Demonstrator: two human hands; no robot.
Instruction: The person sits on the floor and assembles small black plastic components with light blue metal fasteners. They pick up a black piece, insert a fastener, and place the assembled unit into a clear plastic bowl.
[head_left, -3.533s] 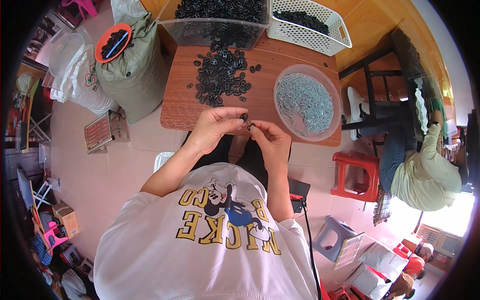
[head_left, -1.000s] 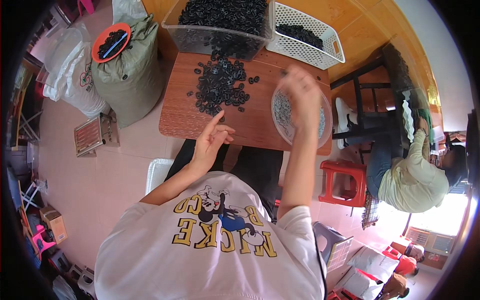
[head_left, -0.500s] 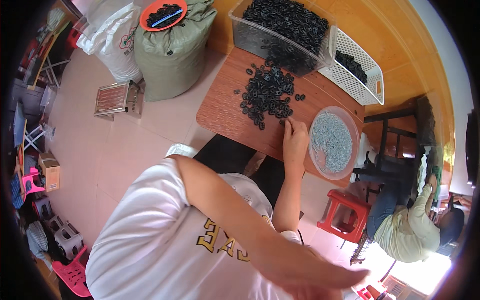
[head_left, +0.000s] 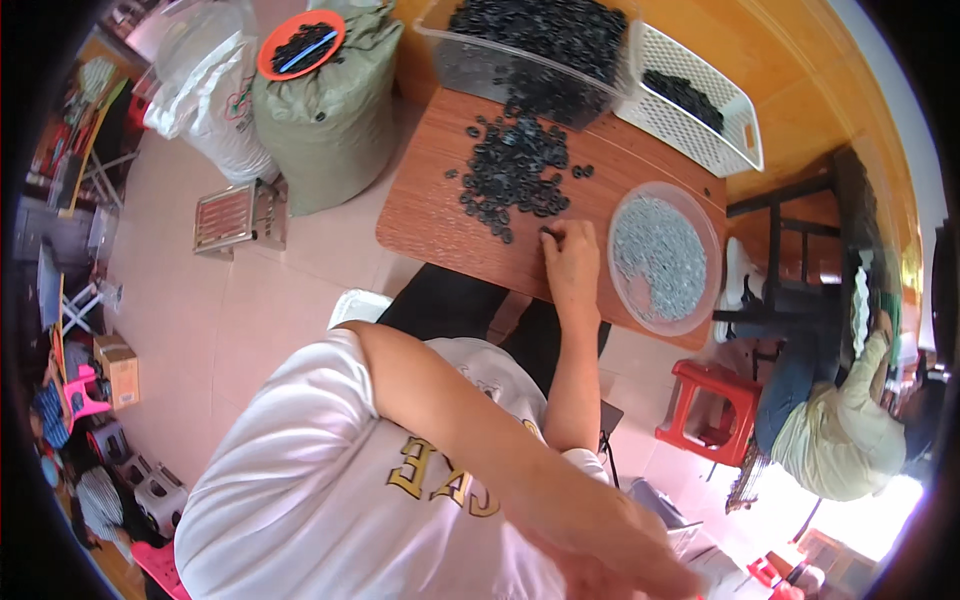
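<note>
On the brown tabletop (head_left: 420, 215) my right hand (head_left: 575, 262) is closed, with thumb and forefinger pinching a small black oval piece (head_left: 548, 231). It is just beside the near right edge of a loose pile of black oval pieces (head_left: 515, 165), several of which show holes. To the right of this hand stands a clear round tub (head_left: 712, 232) with many tiny silvery-grey parts (head_left: 655, 255). My left arm crosses in front of my white shirt, and my left hand (head_left: 640, 572) is low at the lower right, smeared by motion. Its fingers and anything in them are unclear.
A clear bin (head_left: 465, 60) heaped with black pieces and a white perforated basket (head_left: 735, 150) stand at the table's back. Left are a green sack (head_left: 335, 140) topped by an orange dish (head_left: 270, 62), and a metal-framed stool (head_left: 235, 220). A red stool (head_left: 695, 405) and a seated person (head_left: 840, 440) are right.
The whole view has shifted slightly, so the table sits higher and further left. The black piece in my right hand shows more plainly. My left hand remains low and blurred.
</note>
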